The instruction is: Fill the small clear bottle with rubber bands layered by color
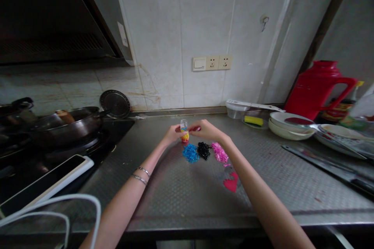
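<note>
A small clear bottle (184,123) stands upright on the metal counter, with yellow and red contents low down and some blue above. My left hand (172,135) is closed around its left side. Close against the bottle's right side, my right hand (204,129) has its fingers pressed together; whatever is in them is hidden. Just in front lie a pile of small blue pieces (191,153), a black pile (203,150) and a pink pile (219,152). Nearer to me, beside my right forearm, are red heart-shaped pieces (231,183).
On the left are a stove with a pan (78,124) and a white device (49,183) with a cable. To the right stand stacked bowls (289,134), a yellow sponge (253,121), a long knife (321,163) and a red thermos jug (311,89). A tiled wall (160,39) rises behind.
</note>
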Motion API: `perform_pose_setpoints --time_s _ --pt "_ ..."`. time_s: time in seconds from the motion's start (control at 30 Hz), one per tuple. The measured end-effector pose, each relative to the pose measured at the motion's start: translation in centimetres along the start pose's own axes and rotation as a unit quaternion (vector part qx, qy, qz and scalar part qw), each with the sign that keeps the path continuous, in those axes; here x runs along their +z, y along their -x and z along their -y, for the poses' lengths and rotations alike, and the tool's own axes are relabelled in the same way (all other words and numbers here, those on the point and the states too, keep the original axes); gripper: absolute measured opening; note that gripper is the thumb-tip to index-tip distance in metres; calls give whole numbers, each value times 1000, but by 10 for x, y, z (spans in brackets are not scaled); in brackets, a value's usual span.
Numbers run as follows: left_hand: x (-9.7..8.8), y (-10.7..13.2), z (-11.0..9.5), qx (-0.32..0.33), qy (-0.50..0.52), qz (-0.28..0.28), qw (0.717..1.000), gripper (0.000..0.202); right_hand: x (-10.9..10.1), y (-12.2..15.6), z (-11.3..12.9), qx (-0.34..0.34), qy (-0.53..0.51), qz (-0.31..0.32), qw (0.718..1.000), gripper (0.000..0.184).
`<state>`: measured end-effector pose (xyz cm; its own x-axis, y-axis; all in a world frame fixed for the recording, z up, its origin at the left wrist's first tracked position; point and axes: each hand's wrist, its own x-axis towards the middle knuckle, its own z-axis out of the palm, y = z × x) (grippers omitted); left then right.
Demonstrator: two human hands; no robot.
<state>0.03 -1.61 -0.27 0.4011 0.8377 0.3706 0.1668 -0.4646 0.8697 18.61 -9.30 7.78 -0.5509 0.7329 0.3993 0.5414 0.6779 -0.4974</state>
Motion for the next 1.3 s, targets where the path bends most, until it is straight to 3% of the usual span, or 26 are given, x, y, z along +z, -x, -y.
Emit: perform_pose_setpoints --time_s 0.2,0.43,0.7,1.07,1.3 --pt "4 2 3 6 3 -14 1000 40 33 18 -20 15 26 120 992 30" --pt "6 6 4 13 2 -16 1000 39 51 17 -27 22 114 159 980 40" --pt "7 7 4 -1 37 -9 999 39 65 14 -33 12 77 130 988 28" --pt "8 6 7 3 47 -7 999 38 70 13 -32 8 54 110 992 27" --pt "9 5 9 7 65 -14 998 38 68 13 -37 2 4 50 999 24"
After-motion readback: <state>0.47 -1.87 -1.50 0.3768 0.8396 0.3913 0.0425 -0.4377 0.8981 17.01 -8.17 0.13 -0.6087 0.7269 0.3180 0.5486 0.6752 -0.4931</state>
